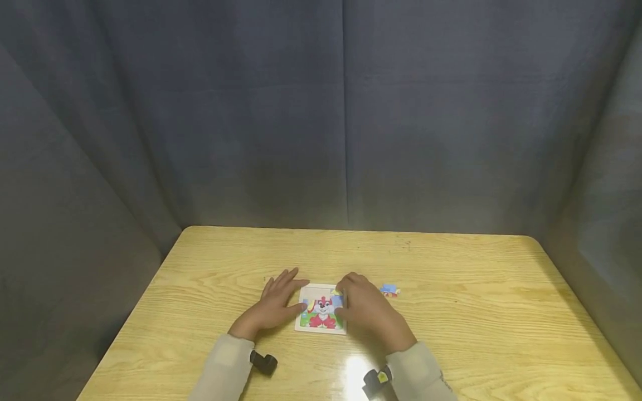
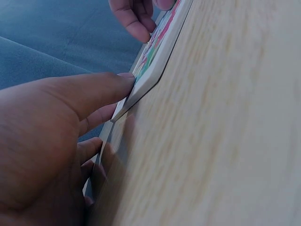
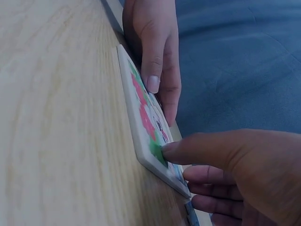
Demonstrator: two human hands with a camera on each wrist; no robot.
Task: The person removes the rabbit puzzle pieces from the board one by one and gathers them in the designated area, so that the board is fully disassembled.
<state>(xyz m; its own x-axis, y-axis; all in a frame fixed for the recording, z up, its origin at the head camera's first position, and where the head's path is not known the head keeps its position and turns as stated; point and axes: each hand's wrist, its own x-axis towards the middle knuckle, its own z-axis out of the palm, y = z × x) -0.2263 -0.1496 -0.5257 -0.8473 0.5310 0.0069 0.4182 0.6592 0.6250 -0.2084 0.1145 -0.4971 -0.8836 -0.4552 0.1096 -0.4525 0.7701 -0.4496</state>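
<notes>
A small square jigsaw puzzle tray [image 1: 321,332] with a pale rim lies flat on the table; its picture shows a red and white cartoon animal [image 1: 322,318]. My left hand [image 1: 275,303] rests at its left side, fingers spread, thumb on the left rim and index finger by the upper left corner. At the right side, my right hand [image 1: 368,306] has curled fingers and pinches a puzzle piece [image 1: 335,292] at the upper right corner, partly hidden by the fingers. The right thumb [image 3: 175,151] touches the picture near the rim.
Some loose blue and red puzzle pieces [image 1: 389,290] lie on the wooden table [image 1: 476,312], just right of my right hand. Dark grey curtains [image 1: 261,122] stand behind the table and at both sides.
</notes>
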